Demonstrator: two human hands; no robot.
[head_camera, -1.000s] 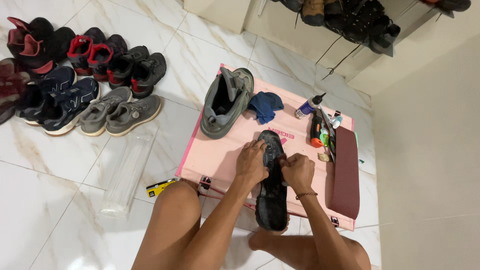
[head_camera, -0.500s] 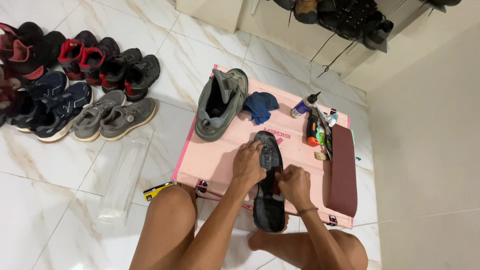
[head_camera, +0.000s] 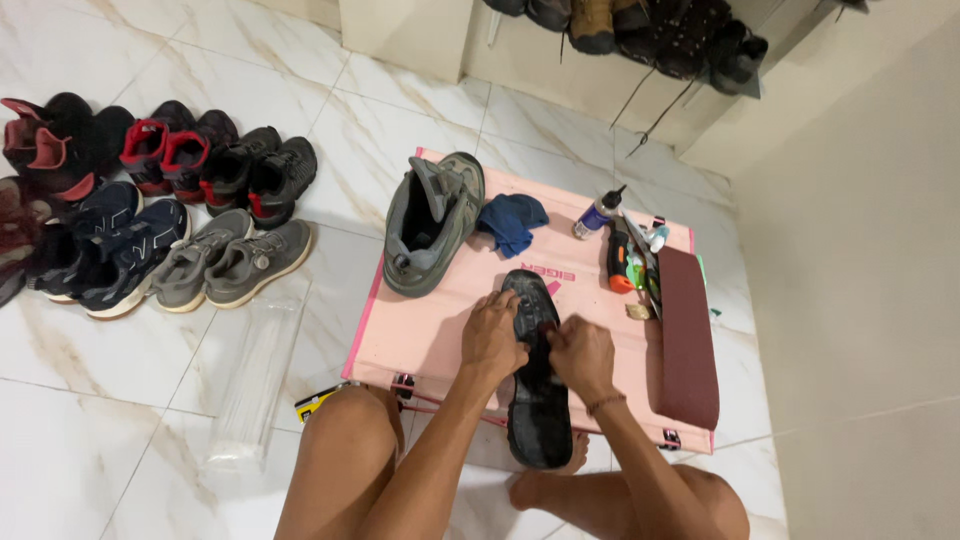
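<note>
left hand (head_camera: 495, 335): rests on the upper part of the black shoe sole (head_camera: 535, 375), fingers curled over its left edge and pressed onto it
right hand (head_camera: 582, 355): grips the same sole from the right side, fingers bent around its edge, thumb side towards the other hand
black shoe sole: lies lengthwise, toe end on the pink board (head_camera: 440, 320), heel end sticking out over the near edge above the person's legs
pink board: flat on the marble floor (head_camera: 120, 380), between the person's knees and the wall
grey boot (head_camera: 430, 222): upright on the far left part of the board, opening upward, apart from the sole
blue cloth (head_camera: 512, 220): crumpled just beside the boot, on its right
small bottles and tools (head_camera: 625, 250): clustered at the far right of the board
dark red strip (head_camera: 687, 335): lies along the board's right edge
shoes in rows (head_camera: 150, 230): on the floor, well apart to the left
clear plastic sleeve (head_camera: 255, 385): on the floor just left of the board
</note>
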